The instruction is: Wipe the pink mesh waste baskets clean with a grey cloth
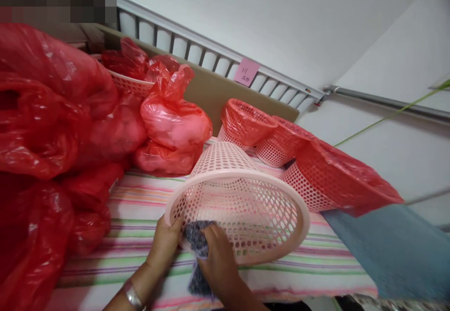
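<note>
A pale pink perforated basket (232, 175) lies tilted on its side on the striped cloth (140, 231), its open mouth towards me. My left hand (164, 241) grips its rim at the lower left, thumb over the edge, with a metal bracelet on the wrist. In my right hand (220, 259) is a dark grey-blue cloth (197, 236), pressed against the inside of the basket near the left rim. Part of the cloth hangs below the rim. The fingertips of my left hand are hidden behind the basket.
Red plastic bags (52, 128) pile up at the left, and a knotted one (174, 123) stands behind the basket. Several baskets lined with red bags (246, 121) stand at the back right. A pink note (246, 71) hangs on the white rail. Blue fabric (386, 250) lies at the right.
</note>
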Available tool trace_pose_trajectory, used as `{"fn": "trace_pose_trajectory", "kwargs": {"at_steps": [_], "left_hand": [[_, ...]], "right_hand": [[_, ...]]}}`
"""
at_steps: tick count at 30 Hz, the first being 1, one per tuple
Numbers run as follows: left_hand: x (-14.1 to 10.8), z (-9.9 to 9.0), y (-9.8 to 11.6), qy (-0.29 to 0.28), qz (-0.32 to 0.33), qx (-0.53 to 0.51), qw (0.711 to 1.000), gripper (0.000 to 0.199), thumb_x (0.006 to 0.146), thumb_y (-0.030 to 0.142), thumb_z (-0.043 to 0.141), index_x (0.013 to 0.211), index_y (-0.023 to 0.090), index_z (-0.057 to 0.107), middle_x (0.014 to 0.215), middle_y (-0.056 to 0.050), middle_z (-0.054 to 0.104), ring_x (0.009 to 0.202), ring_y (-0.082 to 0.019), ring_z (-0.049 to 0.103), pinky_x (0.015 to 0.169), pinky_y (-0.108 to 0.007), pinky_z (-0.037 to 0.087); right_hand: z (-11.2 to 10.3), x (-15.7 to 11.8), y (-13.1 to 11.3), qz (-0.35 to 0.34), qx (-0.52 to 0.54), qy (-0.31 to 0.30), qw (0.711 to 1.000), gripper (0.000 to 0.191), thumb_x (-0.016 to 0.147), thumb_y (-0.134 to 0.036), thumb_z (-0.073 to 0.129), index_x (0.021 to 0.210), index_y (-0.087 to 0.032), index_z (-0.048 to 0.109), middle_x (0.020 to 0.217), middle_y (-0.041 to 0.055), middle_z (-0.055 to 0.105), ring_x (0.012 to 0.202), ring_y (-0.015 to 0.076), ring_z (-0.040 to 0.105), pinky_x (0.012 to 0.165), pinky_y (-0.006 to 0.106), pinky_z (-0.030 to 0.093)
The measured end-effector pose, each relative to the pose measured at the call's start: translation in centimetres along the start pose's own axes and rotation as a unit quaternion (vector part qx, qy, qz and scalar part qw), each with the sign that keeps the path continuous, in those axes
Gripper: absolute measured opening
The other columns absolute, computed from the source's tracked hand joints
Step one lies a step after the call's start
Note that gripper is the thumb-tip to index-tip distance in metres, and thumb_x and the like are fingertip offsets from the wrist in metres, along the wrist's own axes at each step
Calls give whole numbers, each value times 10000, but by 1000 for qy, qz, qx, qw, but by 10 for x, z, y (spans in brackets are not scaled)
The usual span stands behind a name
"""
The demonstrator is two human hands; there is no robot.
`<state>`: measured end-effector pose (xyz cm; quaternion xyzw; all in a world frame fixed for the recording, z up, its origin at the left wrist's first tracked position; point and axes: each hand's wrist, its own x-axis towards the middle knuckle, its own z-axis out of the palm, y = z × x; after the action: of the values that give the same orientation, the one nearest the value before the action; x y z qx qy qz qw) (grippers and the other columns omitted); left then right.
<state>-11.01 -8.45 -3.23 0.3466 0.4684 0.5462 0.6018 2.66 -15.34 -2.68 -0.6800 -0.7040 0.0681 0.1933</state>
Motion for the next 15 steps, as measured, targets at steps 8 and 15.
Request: {"fn": "trace_pose_trajectory", "kwargs": {"at_steps": [8,15], "left_hand": [[-3,3,0,-25,-18,3,1000,346,682,276,617,979,107,671,885,-79,744,882,-252,677,844,-369,519],[-3,9,-11,-15,-19,13,1000,330,704,291,621,977,116,677,950,-97,745,923,-262,671,866,-376,513]], "right_hand": [[9,96,35,71,-22,75,994,326,680,-118,533,998,-135,601,999,118,622,986,249,539,898,360,410],[16,188,63,75,-6,97,992,345,806,-172,470,1138,-182,562,1120,83,621,1126,236,486,941,377,374]]}}
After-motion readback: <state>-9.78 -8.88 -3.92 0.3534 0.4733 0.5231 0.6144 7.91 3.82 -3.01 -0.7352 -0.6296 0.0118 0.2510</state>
